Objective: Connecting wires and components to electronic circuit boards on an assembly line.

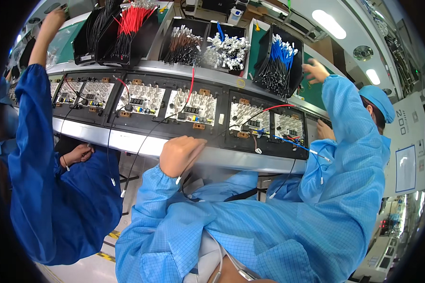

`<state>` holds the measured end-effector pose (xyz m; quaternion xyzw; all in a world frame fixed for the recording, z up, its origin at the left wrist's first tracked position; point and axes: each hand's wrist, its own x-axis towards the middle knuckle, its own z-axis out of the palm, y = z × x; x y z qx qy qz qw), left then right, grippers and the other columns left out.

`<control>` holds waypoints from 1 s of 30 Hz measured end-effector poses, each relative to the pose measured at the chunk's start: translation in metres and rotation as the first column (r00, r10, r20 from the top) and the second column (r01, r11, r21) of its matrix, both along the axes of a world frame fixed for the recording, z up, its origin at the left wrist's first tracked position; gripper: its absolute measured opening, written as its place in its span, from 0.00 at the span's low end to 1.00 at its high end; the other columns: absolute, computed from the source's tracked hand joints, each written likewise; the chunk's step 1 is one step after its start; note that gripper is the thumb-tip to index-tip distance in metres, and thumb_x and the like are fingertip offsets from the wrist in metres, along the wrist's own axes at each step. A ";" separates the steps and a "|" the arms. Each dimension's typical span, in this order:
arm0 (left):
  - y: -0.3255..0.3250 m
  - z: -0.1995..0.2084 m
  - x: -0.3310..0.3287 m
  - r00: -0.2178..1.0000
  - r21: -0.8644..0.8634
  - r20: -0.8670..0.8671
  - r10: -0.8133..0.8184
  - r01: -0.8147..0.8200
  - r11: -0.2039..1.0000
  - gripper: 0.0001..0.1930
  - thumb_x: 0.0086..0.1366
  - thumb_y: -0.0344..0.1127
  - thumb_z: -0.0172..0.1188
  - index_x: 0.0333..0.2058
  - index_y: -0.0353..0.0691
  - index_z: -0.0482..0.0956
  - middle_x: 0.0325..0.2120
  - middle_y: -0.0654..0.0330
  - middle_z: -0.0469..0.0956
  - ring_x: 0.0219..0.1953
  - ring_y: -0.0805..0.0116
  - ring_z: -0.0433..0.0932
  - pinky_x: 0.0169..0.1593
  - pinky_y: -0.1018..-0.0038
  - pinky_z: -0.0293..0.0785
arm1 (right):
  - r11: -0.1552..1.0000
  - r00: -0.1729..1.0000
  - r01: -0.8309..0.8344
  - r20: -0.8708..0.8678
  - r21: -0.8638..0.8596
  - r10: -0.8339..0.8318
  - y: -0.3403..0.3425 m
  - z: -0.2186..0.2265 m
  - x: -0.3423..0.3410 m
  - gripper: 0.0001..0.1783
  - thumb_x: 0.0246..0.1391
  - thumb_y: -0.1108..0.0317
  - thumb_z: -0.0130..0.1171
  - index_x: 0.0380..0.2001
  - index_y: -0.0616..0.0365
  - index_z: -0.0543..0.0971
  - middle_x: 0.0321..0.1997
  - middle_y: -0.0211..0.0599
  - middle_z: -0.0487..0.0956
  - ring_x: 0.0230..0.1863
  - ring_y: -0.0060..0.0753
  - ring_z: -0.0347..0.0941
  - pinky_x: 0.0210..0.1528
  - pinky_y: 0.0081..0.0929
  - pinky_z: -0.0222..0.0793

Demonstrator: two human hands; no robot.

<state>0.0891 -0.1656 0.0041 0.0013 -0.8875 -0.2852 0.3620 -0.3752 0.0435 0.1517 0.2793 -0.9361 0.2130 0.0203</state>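
My left hand (pixel 180 154) is closed at the near edge of the line, its fingers curled around a thin black wire (pixel 190 166) with a white connector end hanging below. My right hand (pixel 315 71) is raised at the far right, fingers apart and holding nothing. It is beside a black bin (pixel 296 78) packed with blue and black wires (pixel 279 59). In front of me, black trays hold white circuit boards, one board (pixel 177 101) with a red-and-black wire (pixel 191 92) standing up from it. Another board (pixel 243 113) lies to its right, crossed by a red-and-black wire (pixel 274 107).
More bins hold red wires (pixel 136 19), brown wires (pixel 183 42) and white connectors (pixel 229 49) along the back. A co-worker in dark blue (pixel 66 188) sits left. Another with a blue cap (pixel 378 101) is close at right, a hand (pixel 325 130) by the trays. Loose wires hang over the metal rail (pixel 137 142).
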 end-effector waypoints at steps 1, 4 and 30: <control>-0.001 -0.001 0.001 1.000 0.001 -0.004 -0.002 0.002 1.000 0.06 0.55 0.28 0.61 0.33 0.39 0.82 0.16 0.57 0.73 0.19 0.61 0.72 0.23 0.68 0.66 | 0.992 0.906 0.125 0.405 0.025 -0.125 -0.005 0.000 0.007 0.24 0.53 0.55 0.58 0.46 0.62 0.71 0.39 0.43 0.78 0.39 0.41 0.78 0.41 0.41 0.75; -0.003 0.000 0.000 1.000 -0.015 -0.002 -0.006 0.006 1.000 0.06 0.55 0.28 0.62 0.32 0.39 0.82 0.16 0.57 0.73 0.18 0.61 0.72 0.22 0.69 0.66 | 0.971 0.873 0.213 0.467 -0.110 -0.139 -0.009 -0.043 -0.031 0.25 0.51 0.55 0.57 0.44 0.67 0.73 0.38 0.45 0.79 0.29 0.41 0.80 0.27 0.36 0.78; -0.008 -0.010 0.007 0.998 -0.042 0.020 0.054 -0.053 0.998 0.06 0.53 0.26 0.63 0.32 0.39 0.82 0.15 0.57 0.72 0.17 0.61 0.72 0.22 0.69 0.66 | 0.961 0.925 0.247 -0.264 -0.128 -0.273 0.141 -0.012 -0.167 0.23 0.45 0.54 0.59 0.39 0.60 0.81 0.33 0.47 0.82 0.37 0.40 0.79 0.43 0.33 0.69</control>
